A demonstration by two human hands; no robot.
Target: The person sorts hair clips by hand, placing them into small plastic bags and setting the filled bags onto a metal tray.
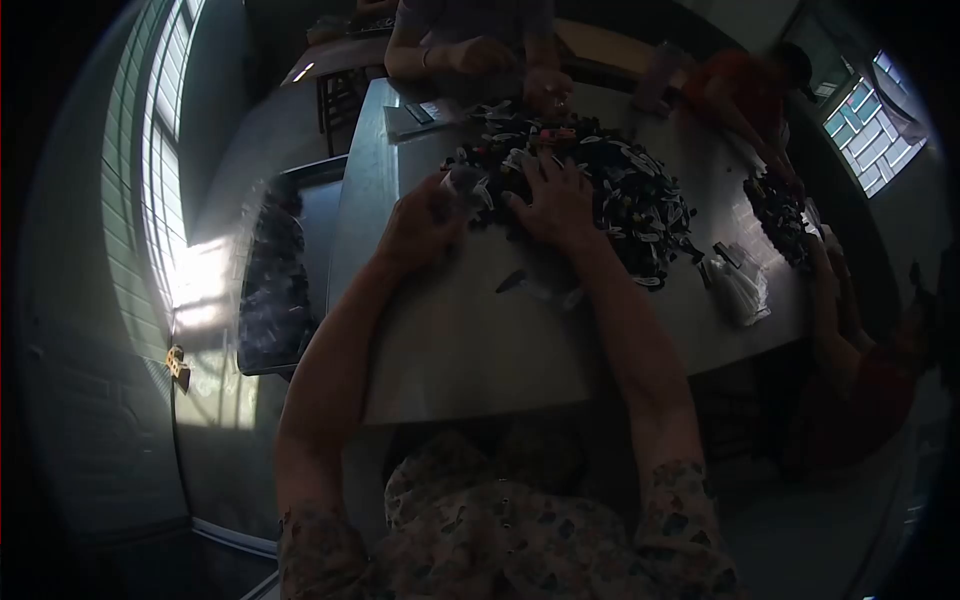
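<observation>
A big heap of small black and white parts (pixel 640 205) covers the far middle of the table; their exact kind is too small to tell. At the heap's near left edge, my left hand (pixel 415 225) is closed around what looks like a clear plastic bag (pixel 466 186), blurred in the dim light. My right hand (pixel 557 203) lies on the heap, palm down, fingers stretched out over the parts. A red item (pixel 557 135) rests among the parts just beyond its fingertips. Between my forearms, a dark piece with something see-through around it (pixel 540 286) lies on the table.
The table (pixel 470 350) has a stack of clear bags (pixel 740 290) at right, near a second pile of parts (pixel 778 220). Left of the table stands a black tray (pixel 280 280) with dark contents. A person (pixel 475 50) works opposite; two people in red work at right.
</observation>
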